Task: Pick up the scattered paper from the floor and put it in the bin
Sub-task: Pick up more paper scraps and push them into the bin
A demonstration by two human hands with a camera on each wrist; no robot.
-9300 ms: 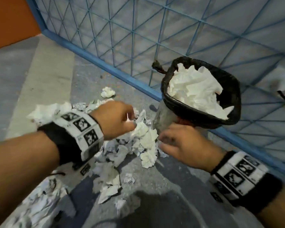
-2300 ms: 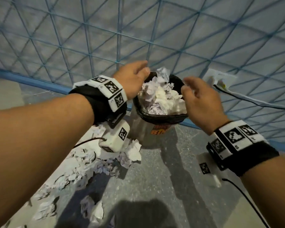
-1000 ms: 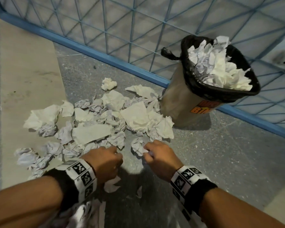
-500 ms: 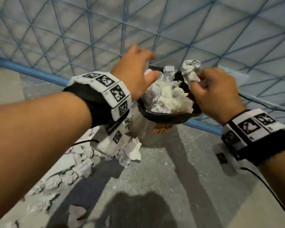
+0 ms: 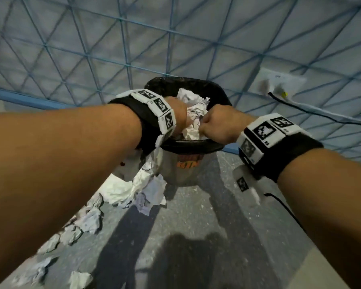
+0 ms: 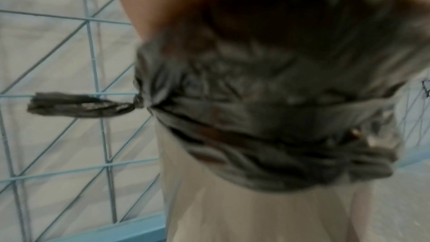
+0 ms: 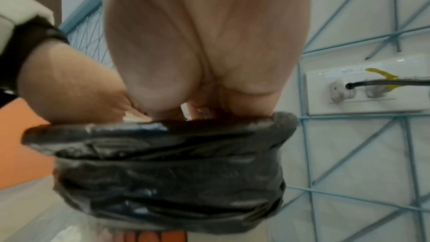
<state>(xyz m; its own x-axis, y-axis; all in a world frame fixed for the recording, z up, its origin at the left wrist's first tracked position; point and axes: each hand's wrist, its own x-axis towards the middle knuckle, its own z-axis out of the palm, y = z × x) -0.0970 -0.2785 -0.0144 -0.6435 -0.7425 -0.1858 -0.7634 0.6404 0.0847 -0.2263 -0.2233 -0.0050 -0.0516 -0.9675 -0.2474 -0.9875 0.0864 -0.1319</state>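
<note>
The grey bin with its black liner stands against the blue mesh fence, heaped with crumpled paper. Both my hands are down in its mouth. My left hand dips into the left side, and its fingers are hidden by the wrist band and the paper. My right hand is a fist pressed into the paper on the right side. In the right wrist view my right hand goes down behind the liner rim, with my left hand beside it. The left wrist view is blurred and shows the liner.
Several crumpled papers lie on the grey floor left of the bin, trailing toward me. The blue mesh fence stands behind. A white socket plate with a black cable hangs at the right. The liner's knotted tail sticks out sideways.
Half a second ago my right hand held a paper ball above the bin and my left hand hovered over it. Both hands have since gone down into the bin's paper.
</note>
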